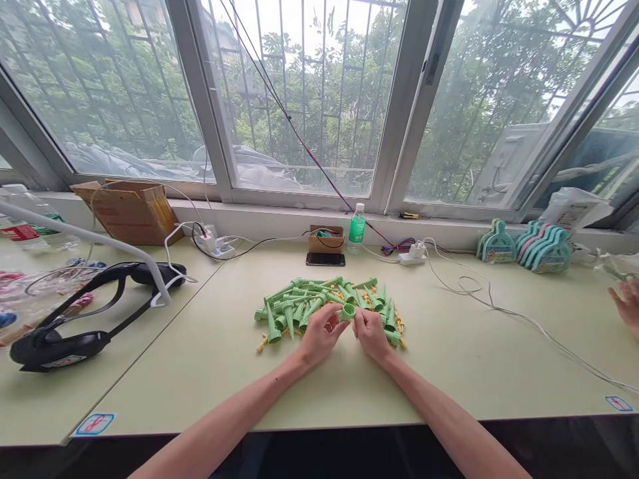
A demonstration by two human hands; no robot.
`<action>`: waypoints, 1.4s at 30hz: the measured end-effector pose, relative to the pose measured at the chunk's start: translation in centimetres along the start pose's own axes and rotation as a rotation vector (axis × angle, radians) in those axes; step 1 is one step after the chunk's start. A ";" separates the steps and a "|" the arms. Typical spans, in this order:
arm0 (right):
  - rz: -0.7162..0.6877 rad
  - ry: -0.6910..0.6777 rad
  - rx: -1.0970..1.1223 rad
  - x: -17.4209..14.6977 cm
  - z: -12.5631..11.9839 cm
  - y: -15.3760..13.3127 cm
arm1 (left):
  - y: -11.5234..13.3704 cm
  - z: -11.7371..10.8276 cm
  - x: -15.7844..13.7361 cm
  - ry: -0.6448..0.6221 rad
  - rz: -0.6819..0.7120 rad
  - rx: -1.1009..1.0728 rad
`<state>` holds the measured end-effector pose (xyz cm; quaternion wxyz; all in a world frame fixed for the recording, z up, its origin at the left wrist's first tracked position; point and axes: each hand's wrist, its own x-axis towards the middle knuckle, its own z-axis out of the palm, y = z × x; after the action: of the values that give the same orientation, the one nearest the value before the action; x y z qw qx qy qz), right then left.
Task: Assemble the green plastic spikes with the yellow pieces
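Between the finger and thumb of my left hand point(321, 334) is a green cone-shaped plastic spike point(348, 312), its round hollow end turned up toward me. My right hand point(372, 334) is closed, its fingertips pressed together against the spike's right side. Whatever those fingertips pinch is hidden. Just beyond both hands lies a loose pile of similar green spikes point(289, 314), pointing in many directions. Small yellow plastic pieces point(398, 322) show under and around the pile, with a few at its left front edge.
Behind the pile stand a phone point(325, 259), a small cardboard box point(326, 237) and a green-labelled bottle point(357, 228). White cables point(529, 326) cross the table's right side. A black headset point(64, 346) lies left. Teal hanger-shaped items point(546, 247) and another person's hand point(626, 305) are right.
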<state>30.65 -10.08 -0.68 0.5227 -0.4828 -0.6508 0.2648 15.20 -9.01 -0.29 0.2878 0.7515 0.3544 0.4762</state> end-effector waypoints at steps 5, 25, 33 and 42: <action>-0.003 -0.002 0.001 0.0 0.0 0.0 | 0.2 0.0 -0.1 -0.033 0.005 0.010; -0.073 -0.019 0.037 -0.4 0.0 -0.3 | 1.3 0.0 0.2 -0.097 -0.333 -0.278; -0.079 -0.074 0.072 -0.3 -0.3 -0.3 | 1.2 -0.2 0.3 -0.212 -0.372 -0.285; -0.044 -0.060 0.078 -0.2 -0.3 -0.2 | 1.5 -0.4 0.1 -0.258 -0.306 -0.244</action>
<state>30.87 -10.40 -0.54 0.5269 -0.4394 -0.6660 0.2928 15.24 -9.76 1.03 0.4885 0.7033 0.3643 0.3662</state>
